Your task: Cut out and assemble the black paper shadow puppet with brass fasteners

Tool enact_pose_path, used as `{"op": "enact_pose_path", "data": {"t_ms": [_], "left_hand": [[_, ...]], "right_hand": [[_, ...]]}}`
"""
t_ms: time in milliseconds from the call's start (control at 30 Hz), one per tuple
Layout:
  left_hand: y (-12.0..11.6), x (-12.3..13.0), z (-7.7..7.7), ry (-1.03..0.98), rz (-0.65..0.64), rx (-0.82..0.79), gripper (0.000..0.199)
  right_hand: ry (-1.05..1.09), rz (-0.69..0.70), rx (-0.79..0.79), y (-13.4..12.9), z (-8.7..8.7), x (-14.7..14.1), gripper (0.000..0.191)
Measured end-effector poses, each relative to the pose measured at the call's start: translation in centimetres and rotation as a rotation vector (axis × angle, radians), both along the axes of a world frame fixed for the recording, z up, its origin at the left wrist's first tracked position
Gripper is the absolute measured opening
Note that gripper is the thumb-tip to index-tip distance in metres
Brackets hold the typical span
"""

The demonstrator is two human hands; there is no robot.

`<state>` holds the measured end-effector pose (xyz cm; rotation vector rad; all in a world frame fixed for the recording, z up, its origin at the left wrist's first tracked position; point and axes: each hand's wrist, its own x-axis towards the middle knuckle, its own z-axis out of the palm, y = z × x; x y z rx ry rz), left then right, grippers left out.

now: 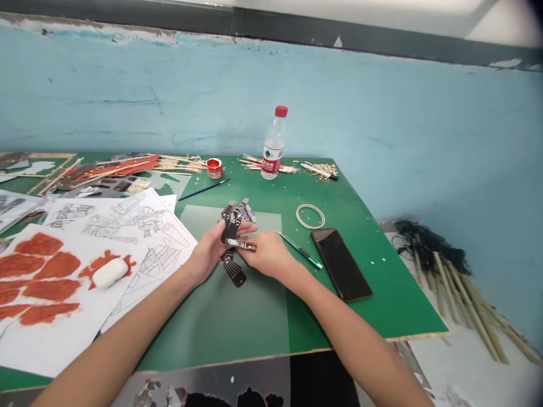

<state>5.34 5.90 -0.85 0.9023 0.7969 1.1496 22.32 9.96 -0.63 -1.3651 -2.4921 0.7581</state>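
Above the translucent sheet (254, 316) on the green table, my left hand (207, 249) is closed around a black cut-out figure (231, 229) with white line patterns. A dark striped piece of it hangs below the fingers. My right hand (267, 251) is closed on a small silver metal tool (241, 244), whose tip meets the figure's dark part beside my left fingers. Just right of my right hand lies a green and silver craft knife (300, 250).
Right side: a black phone (341, 264) and a tape roll (310, 216). Behind stand a bottle (274, 147) and red paint jar (214, 168), near a blue brush (204, 190). Left: printed drawings (156, 249), red-painted paper (46, 345), white case (110, 273), sticks (123, 169).
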Motion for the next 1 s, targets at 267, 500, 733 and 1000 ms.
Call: {"op": "enact_pose_path", "data": {"t_ms": [267,500,733,1000], "left_hand": [[0.2,0.0,-0.4,0.116,-0.018,-0.035,0.052],[0.3,-0.5,-0.3,0.117,0.049,0.043,0.051],[0.2,-0.4,-0.1,0.117,0.064,0.081,0.051],[-0.1,0.6,-1.4,0.133,0.085,0.076,0.057]], "right_hand": [[-0.259,0.035,0.122,0.0,0.4,0.2,0.03],[-0.147,0.115,0.218,0.4,-0.6,1.4,0.017],[0.442,0.102,-0.013,0.0,-0.5,1.4,0.017],[0.882,-0.045,-0.494,-0.8,-1.6,-0.8,0.041]]}}
